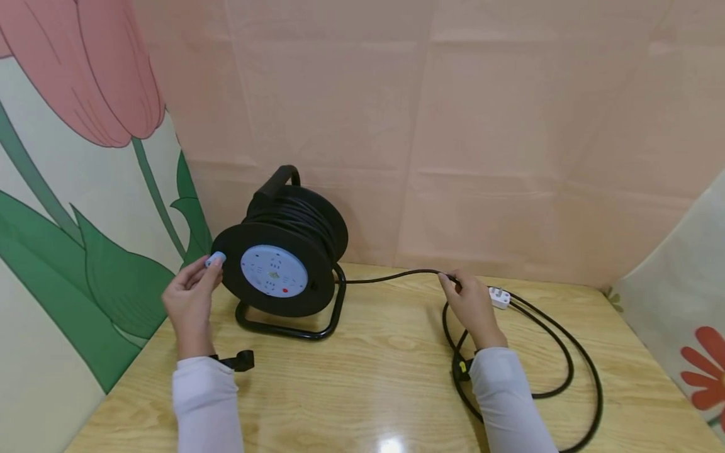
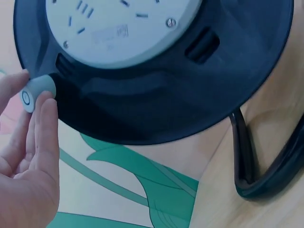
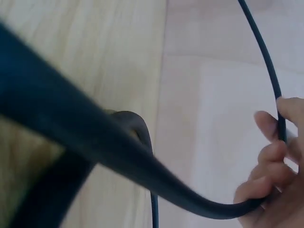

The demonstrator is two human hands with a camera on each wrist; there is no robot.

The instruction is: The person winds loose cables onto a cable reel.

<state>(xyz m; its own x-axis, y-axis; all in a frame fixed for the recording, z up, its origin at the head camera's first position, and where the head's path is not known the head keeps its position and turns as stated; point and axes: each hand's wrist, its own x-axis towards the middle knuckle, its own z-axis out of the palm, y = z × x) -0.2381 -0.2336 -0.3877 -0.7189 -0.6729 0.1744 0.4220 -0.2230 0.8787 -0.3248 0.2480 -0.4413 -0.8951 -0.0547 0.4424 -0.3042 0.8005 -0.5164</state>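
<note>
A: What does the head view show?
B: The black cable reel (image 1: pixel 283 241) stands on its frame (image 1: pixel 283 330), left of centre on the wooden table (image 1: pixel 374 365). The left hand (image 1: pixel 194 296) pinches its pale knob (image 1: pixel 216 258). The right hand (image 1: pixel 472 308) grips the black cable (image 1: pixel 396 275), which runs across from the reel; a white plug (image 1: pixel 500 297) sits just beside that hand, near loose loops.

A: And the left wrist view?
B: Thumb and fingertips hold the knob between them at the reel's edge, beside the pale socket panel (image 2: pixel 121 33).

A: The right wrist view?
B: The cable passes between thumb and forefinger, the other fingers curled round it. A blurred stretch crosses the foreground.
</note>
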